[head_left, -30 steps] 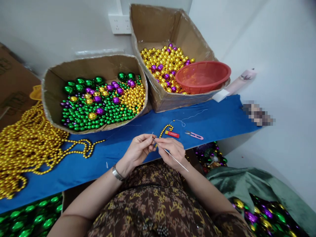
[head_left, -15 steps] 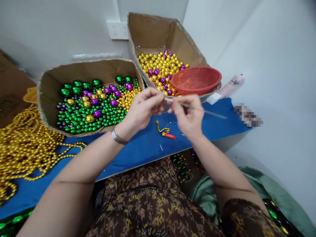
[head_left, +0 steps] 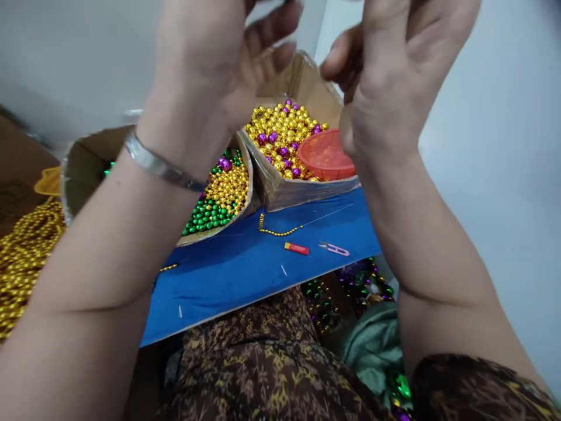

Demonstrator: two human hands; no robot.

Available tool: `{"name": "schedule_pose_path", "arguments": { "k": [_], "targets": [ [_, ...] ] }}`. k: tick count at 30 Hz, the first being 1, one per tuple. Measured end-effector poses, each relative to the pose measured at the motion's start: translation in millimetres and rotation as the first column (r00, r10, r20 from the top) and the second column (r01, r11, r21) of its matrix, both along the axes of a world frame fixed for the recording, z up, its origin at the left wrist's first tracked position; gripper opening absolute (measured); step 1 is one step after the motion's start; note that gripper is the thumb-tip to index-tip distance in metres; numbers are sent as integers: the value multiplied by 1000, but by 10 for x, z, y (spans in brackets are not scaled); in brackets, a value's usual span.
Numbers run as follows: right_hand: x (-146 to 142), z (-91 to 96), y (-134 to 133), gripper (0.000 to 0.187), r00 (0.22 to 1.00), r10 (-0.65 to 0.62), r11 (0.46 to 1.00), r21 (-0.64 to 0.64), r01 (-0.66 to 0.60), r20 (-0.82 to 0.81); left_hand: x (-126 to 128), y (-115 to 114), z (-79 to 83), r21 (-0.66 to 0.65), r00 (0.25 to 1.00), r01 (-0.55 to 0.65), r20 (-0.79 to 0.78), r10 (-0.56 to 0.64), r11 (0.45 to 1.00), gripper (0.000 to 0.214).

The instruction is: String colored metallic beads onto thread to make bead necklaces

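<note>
My left hand [head_left: 210, 76], with a silver bracelet at its wrist, is raised close to the camera. Its lower fingers are loosely curled and apart. The thumb and index finger run past the top edge. Opposite it, my right hand [head_left: 390, 76] is raised too, fingers bent inward and partly cut off. No held object shows in either hand. Below them on the blue cloth [head_left: 245, 280] lie a short string of gold beads [head_left: 276, 233] on a thin thread, a small red stick with a yellow end [head_left: 297, 249], and pink-handled thread snips [head_left: 335, 249].
Behind my left forearm stands a cardboard box [head_left: 83, 169] of green, gold and purple beads. Another box [head_left: 298, 196] with gold and purple beads holds a red plastic basket [head_left: 326, 155]. Gold bead strands [head_left: 26, 263] are heaped at left. A white wall [head_left: 495, 117] bounds the right.
Both hands have risen from above the table toward the camera and moved apart. The clear strip between them is out of sight. The snips and more of the bead string now show.
</note>
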State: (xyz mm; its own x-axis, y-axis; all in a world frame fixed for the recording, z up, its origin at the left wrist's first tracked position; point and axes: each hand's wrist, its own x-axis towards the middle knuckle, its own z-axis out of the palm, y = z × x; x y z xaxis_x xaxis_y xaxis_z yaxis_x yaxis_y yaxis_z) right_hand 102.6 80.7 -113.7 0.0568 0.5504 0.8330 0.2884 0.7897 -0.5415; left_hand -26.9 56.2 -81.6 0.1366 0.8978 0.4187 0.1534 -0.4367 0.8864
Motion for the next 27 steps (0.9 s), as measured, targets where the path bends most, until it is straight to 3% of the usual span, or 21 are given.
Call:
{"name": "schedule_pose_path", "arguments": {
  "k": [2,3,5,8,10,11,13,15,19,22,24,27],
  "targets": [
    [31,-85,-19,10,993,109,994,-19,-110,-37,-130,-64,-420,274,979,-188,131,157,943,30],
    [55,-136,-9,8,988,149,987,-59,-152,-42,-190,-110,-707,335,966,-251,145,214,908,19],
    [107,-249,66,10,978,205,959,-191,-209,-41,-280,-229,-1387,375,933,-314,-47,356,872,13],
    [167,-418,269,21,958,279,881,-381,-280,-59,-329,-441,-2416,216,849,-272,-405,339,938,12],
    [196,-503,403,25,947,312,825,-471,-312,-79,-307,-553,-2913,46,769,-252,-597,228,967,15],
    [212,-526,454,25,944,319,803,-503,-319,-90,-284,-588,-3075,-16,740,-251,-648,181,968,17],
    [254,-515,510,22,947,304,776,-549,-310,-106,-220,-606,-3233,-53,728,-252,-669,154,966,18],
    [311,-420,509,16,952,286,780,-550,-297,-108,-149,-556,-3224,-56,727,-250,-670,150,967,18],
    [401,-109,433,9,951,306,882,-362,-302,-48,-61,-371,-3058,-55,700,-252,-700,143,966,16],
    [367,-5,419,13,957,279,910,-297,-291,-82,-86,-313,-3021,-67,655,-267,-745,130,961,19],
    [299,-88,444,13,965,235,878,-399,-264,-121,-144,-349,-3047,-90,621,-268,-778,100,959,20],
    [181,-458,471,16,965,207,801,-538,-261,-160,-266,-489,-3063,-139,581,-254,-813,36,957,18]
  ]
}}
